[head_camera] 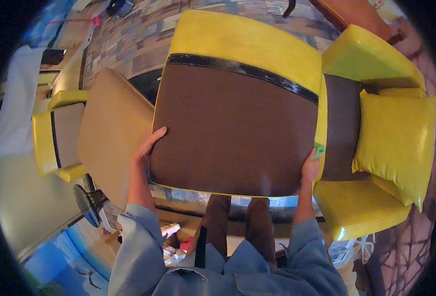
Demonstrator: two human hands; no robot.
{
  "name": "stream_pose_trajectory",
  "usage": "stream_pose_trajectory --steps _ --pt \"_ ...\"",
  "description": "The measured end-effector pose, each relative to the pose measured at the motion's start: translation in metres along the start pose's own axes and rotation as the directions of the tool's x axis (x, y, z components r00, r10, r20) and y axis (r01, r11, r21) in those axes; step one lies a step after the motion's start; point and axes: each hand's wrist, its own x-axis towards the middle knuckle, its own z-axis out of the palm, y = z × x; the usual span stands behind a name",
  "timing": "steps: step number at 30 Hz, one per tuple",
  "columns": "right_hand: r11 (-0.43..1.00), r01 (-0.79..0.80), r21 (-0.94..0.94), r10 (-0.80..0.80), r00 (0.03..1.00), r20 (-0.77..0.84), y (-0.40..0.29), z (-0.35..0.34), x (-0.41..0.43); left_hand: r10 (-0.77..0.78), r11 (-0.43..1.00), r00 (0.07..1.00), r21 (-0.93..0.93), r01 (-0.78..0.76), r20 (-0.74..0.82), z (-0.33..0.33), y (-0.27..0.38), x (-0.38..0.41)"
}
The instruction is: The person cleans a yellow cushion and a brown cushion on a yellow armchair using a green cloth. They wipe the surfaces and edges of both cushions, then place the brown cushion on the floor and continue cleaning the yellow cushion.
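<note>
A large seat cushion [236,129], brown with a black band and a yellow end, is held flat in front of my body. My left hand [147,146] grips its left edge, with the thumb lying on the brown top. At the opposite edge my right hand [310,166] takes hold of the cushion. A small green cloth [319,150] pokes out from the fingers of that hand. Close on the right is a yellow armchair [366,211] with a brown seat [340,125]. A yellow throw pillow [397,137] leans against its back.
To the left stands a tan tabletop [107,137], partly behind my left forearm. Beyond it is another yellow armchair [42,144]. Multicoloured plank flooring [129,44] runs across the far side. A brown piece of furniture [351,14] is at the top right.
</note>
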Motion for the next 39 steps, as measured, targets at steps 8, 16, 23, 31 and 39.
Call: stream_pose_trajectory --steps 8,16,23,31,39 --pt "0.493 -0.641 0.589 0.067 0.703 0.708 -0.020 -0.027 0.055 0.010 0.964 0.999 -0.267 0.001 0.040 -0.002 -0.008 0.015" --pt "0.130 -0.683 0.719 -0.118 0.710 0.695 -0.023 -0.031 0.040 0.139 0.975 0.988 -0.163 -0.149 -0.070 0.023 0.012 0.004" --pt "0.062 -0.722 0.689 -0.127 0.679 0.723 0.025 -0.017 0.012 0.249 0.968 0.968 -0.001 -0.250 -0.031 0.010 0.008 -0.027" --pt "0.056 -0.722 0.690 -0.257 0.658 0.708 -0.034 -0.095 -0.040 0.182 0.949 0.964 -0.222 -0.224 -0.195 -0.016 -0.006 -0.152" --pt "0.373 -0.560 0.740 -0.363 0.646 0.672 -0.253 -0.136 -0.018 0.132 0.788 0.749 -0.389 -0.477 -0.649 -0.109 -0.038 -0.256"
